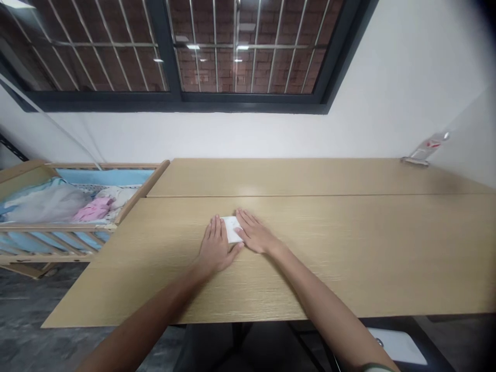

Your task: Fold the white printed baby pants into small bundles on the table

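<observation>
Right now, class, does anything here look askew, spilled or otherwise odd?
No spill or damage shows around the white sheet. The clear object on the table, far right, looks tilted, though the lens may exaggerate that; bedding in the cot lies rumpled.

The person's left hand [215,249] lies flat, palm down, along the left edge of the white sheet [231,230] — fingers together and pointing away, thumb spread out below the sheet's near edge. The right hand [254,233] lies flat at the sheet's right edge, fingers slanting up and left, thumb resting on it. Both bare forearms reach forward, converging on the sheet — the left from its near left, the right from its near right.
</observation>
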Motion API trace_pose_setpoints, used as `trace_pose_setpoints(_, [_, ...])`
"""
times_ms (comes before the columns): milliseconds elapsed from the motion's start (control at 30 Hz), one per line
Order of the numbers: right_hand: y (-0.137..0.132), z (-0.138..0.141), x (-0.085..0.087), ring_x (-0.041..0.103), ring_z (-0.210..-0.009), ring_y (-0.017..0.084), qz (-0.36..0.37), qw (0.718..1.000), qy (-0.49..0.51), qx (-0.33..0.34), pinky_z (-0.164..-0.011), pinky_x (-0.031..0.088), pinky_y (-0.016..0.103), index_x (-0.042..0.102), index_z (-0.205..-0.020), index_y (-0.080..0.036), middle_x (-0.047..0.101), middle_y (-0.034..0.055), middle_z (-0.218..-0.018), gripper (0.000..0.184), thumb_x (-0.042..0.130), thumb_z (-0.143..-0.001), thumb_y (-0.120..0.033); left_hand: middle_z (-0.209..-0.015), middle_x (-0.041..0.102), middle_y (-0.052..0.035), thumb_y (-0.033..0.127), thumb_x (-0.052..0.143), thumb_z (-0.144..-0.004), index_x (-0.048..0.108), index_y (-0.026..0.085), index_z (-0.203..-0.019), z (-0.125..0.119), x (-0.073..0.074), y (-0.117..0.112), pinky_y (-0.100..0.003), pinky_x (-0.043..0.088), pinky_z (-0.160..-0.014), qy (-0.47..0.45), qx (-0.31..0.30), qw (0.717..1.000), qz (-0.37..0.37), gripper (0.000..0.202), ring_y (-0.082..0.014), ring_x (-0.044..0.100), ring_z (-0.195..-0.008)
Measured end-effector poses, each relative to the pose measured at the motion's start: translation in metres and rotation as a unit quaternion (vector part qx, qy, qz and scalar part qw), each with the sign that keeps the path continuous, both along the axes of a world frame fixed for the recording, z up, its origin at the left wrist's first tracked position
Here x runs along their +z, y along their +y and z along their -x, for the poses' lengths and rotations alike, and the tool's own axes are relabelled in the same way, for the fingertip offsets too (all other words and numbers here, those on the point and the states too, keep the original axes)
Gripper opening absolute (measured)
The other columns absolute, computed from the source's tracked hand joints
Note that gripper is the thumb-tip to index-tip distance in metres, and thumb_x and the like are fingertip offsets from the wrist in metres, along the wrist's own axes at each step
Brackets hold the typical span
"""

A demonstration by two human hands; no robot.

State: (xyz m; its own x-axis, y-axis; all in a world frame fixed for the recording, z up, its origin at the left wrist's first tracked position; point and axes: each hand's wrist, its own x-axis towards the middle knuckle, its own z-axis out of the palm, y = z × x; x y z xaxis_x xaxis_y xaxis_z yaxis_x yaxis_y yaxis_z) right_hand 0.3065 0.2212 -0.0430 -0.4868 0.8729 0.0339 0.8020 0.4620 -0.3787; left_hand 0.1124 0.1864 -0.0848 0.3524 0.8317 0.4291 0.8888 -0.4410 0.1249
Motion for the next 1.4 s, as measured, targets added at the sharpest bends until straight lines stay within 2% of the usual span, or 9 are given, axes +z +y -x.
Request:
trace_pose_setpoints(233, [0.001, -0.005, 0.000, 0.001, -0.157, 0.025, 0.018, 0.999, 0.027, 0.008, -0.128, 0.004, 0.044, 0.002, -0.163, -0.019, 0.001, 0.0043, -0.169, 0.081, 0.009, -0.099, -0.069, -0.156, 0.027, -0.0380, 0.072, 0.033, -0.094, 0.020, -0.010, -0.151, 0.010, -0.008, 0.003, -0.054, 0.027, -0.121, -0.003, 0.010, 1.000, -0.007, 0.100, -0.0409, 0.021, -0.151])
trace_pose_setpoints(600, [0.003, -0.029, 0.003, 0.008, -0.156, 0.027, 0.011, 0.995, 0.095, 0.014, -0.127, 0.011, 0.049, 0.017, -0.162, -0.023, 0.009, 0.0075, -0.169, 0.075, 0.027, -0.101, -0.065, -0.159, 0.021, -0.0376, 0.070, 0.039, -0.094, 0.018, -0.009, -0.151, 0.013, -0.001, 0.005, -0.058, 0.025, -0.120, -0.032, -0.023, 0.999, 0.002, 0.099, -0.0426, 0.017, -0.152])
trace_pose_setpoints(733, [0.004, -0.029, 0.013, 0.031, -0.150, 0.027, -0.095, 0.979, 0.178, 0.034, -0.122, 0.026, 0.051, 0.046, -0.150, -0.024, 0.038, 0.0113, -0.160, 0.054, 0.039, -0.104, -0.052, -0.157, 0.039, -0.0231, 0.061, 0.047, -0.094, 0.030, 0.008, -0.153, 0.030, 0.017, 0.018, -0.052, 0.030, -0.120, -0.044, -0.146, 0.988, 0.005, 0.081, -0.0339, 0.034, -0.148])
trace_pose_setpoints(833, [0.001, -0.027, 0.021, 0.055, -0.128, 0.027, -0.098, 0.972, 0.205, 0.062, -0.112, 0.041, 0.050, 0.065, -0.127, -0.024, 0.063, 0.0117, -0.132, 0.037, 0.045, -0.103, -0.043, -0.147, 0.055, -0.0145, 0.060, 0.053, -0.092, 0.044, 0.019, -0.147, 0.041, 0.024, 0.025, -0.051, 0.034, -0.118, -0.049, -0.171, 0.983, 0.038, 0.069, -0.0307, 0.049, -0.137])
trace_pose_setpoints(900, [-0.003, -0.027, 0.024, 0.060, -0.120, 0.027, -0.080, 0.974, 0.194, 0.086, -0.107, 0.045, 0.049, 0.067, -0.123, -0.023, 0.066, 0.0117, -0.125, 0.033, 0.055, -0.099, -0.043, -0.146, 0.056, -0.0133, 0.063, 0.057, -0.089, 0.049, 0.020, -0.143, 0.044, 0.024, 0.026, -0.052, 0.033, -0.118, -0.051, -0.159, 0.985, 0.050, 0.069, -0.0313, 0.050, -0.136])
trace_pose_setpoints(1033, [-0.005, -0.028, 0.020, 0.056, -0.124, 0.031, -0.071, 0.975, 0.174, 0.118, -0.107, 0.045, 0.047, 0.059, -0.133, -0.021, 0.059, 0.0140, -0.133, 0.056, 0.076, -0.082, -0.038, -0.147, 0.055, -0.0136, 0.062, 0.064, -0.083, 0.050, 0.018, -0.141, 0.041, 0.018, 0.026, -0.051, 0.034, -0.118, -0.054, -0.140, 0.987, 0.048, 0.074, -0.0324, 0.049, -0.137])
trace_pose_setpoints(1233, [0.012, -0.025, -0.006, 0.059, -0.116, 0.026, -0.099, 0.963, 0.230, 0.101, -0.102, 0.048, 0.045, 0.058, -0.129, -0.022, 0.060, 0.0126, -0.125, 0.049, 0.058, -0.081, -0.011, -0.131, 0.067, -0.0102, 0.029, 0.056, -0.090, 0.056, 0.020, -0.131, 0.037, 0.015, 0.033, -0.048, 0.039, -0.114, -0.101, -0.142, 0.985, 0.010, 0.042, -0.0266, 0.060, -0.122])
trace_pose_setpoints(1300, [0.016, -0.022, -0.012, 0.058, -0.116, 0.026, -0.113, 0.956, 0.260, 0.080, -0.102, 0.047, 0.046, 0.060, -0.123, -0.021, 0.061, 0.0129, -0.122, 0.041, 0.056, -0.083, -0.011, -0.122, 0.070, -0.0078, 0.021, 0.051, -0.091, 0.061, 0.022, -0.122, 0.038, 0.020, 0.035, -0.047, 0.040, -0.113, -0.112, -0.143, 0.983, 0.003, 0.033, -0.0243, 0.063, -0.115])
trace_pose_setpoints(1400, [0.015, -0.017, -0.009, 0.061, -0.109, 0.025, -0.073, 0.946, 0.311, 0.046, -0.098, 0.048, 0.044, 0.060, -0.116, -0.022, 0.065, 0.0107, -0.116, 0.026, 0.056, -0.090, -0.021, -0.109, 0.072, -0.0081, 0.025, 0.050, -0.093, 0.065, 0.022, -0.109, 0.041, 0.033, 0.034, -0.046, 0.047, -0.103, -0.144, -0.129, 0.981, 0.004, 0.023, -0.0254, 0.064, -0.107])
